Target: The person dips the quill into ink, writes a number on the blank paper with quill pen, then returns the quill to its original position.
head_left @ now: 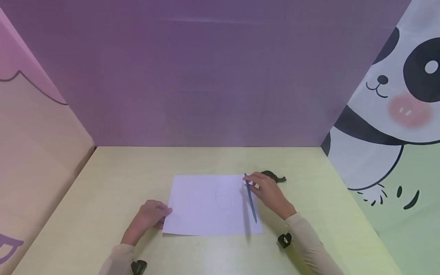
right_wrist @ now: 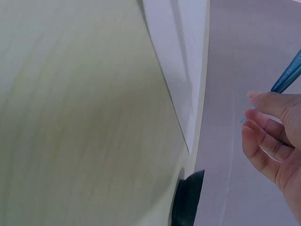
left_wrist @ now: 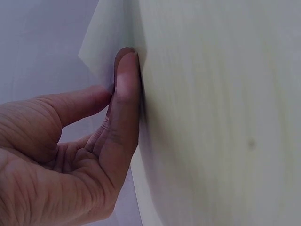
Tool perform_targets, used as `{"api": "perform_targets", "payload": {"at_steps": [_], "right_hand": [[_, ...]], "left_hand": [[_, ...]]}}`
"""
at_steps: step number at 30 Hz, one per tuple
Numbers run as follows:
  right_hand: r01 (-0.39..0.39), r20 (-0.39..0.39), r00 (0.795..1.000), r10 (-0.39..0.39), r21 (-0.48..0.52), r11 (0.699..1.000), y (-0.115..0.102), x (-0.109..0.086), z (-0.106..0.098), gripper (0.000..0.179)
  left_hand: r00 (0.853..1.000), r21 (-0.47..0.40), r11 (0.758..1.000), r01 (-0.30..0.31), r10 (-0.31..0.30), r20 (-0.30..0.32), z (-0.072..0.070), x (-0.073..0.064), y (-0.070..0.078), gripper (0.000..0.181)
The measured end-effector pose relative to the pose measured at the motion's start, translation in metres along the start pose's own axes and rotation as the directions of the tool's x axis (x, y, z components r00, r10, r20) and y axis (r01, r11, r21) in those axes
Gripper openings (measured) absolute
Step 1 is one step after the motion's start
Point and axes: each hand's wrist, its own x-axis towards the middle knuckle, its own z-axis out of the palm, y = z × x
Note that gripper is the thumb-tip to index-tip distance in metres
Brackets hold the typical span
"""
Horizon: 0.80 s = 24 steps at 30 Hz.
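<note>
A white sheet of paper (head_left: pixel 196 204) lies on the table, with a faint pencil-like outline of an oval and a curve drawn right of its middle. My left hand (head_left: pixel 151 214) pinches the sheet's left edge between thumb and fingers; in the left wrist view, a corner of the paper (left_wrist: pixel 106 40) lifts beyond the fingertips. Above the sheet's right side, my right hand (head_left: pixel 268 191) holds a slim blue pencil (head_left: pixel 251 204) near its far end. Seen from the right wrist, thumb and fingers grip the pencil (right_wrist: pixel 288 75), its small dark tip poking out past the fingers.
Behind the right hand, at the paper's far right corner, lies a small black object (head_left: pixel 271 175) with a thin tail-like end. The pale wooden table (head_left: pixel 130 172) meets a purple wall (head_left: pixel 206 76) at the back. A panda-printed wall (head_left: pixel 371 160) stands on the right.
</note>
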Motion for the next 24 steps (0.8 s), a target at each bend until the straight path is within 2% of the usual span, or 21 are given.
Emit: {"api": "perform_targets", "payload": {"at_steps": [7,16,24], "right_hand": [[-0.010,-0.025,1.000,0.009,-0.007,1.000,0.004,-0.003,-0.010,0.034],[-0.092,-0.010,0.996,0.091,-0.029,0.995,0.010,-0.015,-0.022,0.030],[-0.122,-0.022,0.992,0.120,-0.067,0.990,0.021,-0.026,-0.033,0.031]], "left_hand": [[1.000,-0.026,1.000,0.001,0.000,0.004,-0.001,-0.002,0.002,0.031],[1.000,-0.029,1.000,0.007,-0.007,0.005,-0.004,0.000,0.002,0.032],[1.000,-0.034,0.999,0.003,-0.003,0.007,-0.004,-0.002,0.004,0.033]]}}
